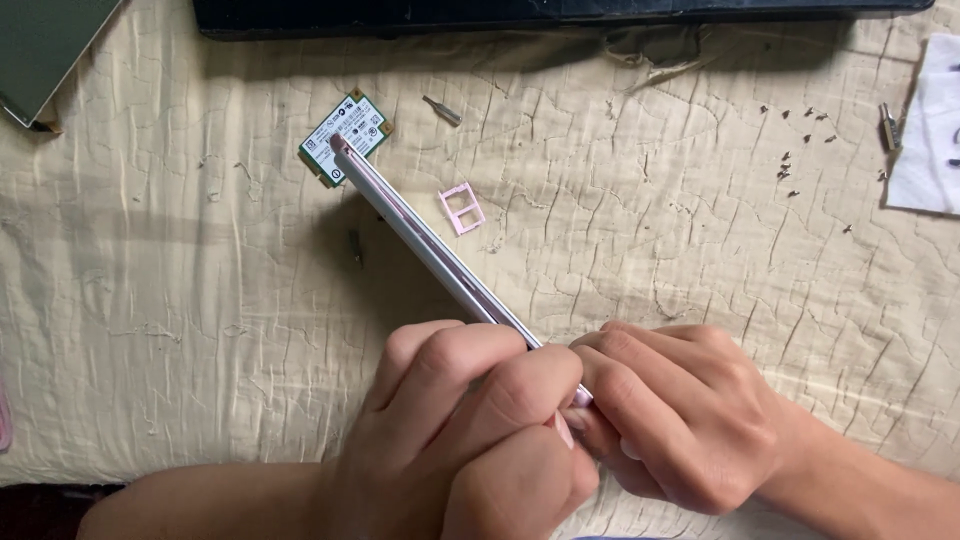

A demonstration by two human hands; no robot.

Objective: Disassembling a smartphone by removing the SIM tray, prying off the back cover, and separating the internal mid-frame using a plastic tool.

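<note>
Grey slab, top left: the corner of a flat grey board (45,45) lies on the cracked cream cover (200,300).
Circuit card: a small green card (345,137) lies flat, partly behind the phone's far tip.
Left hand: the left hand (470,420) has its fingers curled tight around the near end of the phone.
Phone: a slim pink-and-silver phone (440,255) is held edge-up, slanting away to the upper left.
Pink tray: a small two-slot tray (462,209) lies just beside the phone.
Bit: a short metal screwdriver bit (441,110) lies beyond the tray.
Right hand: the right hand (680,410) is closed, fingertips pinching the phone's near end.
Screws: tiny dark screws (800,150) lie scattered near a white sheet (930,130).
</note>
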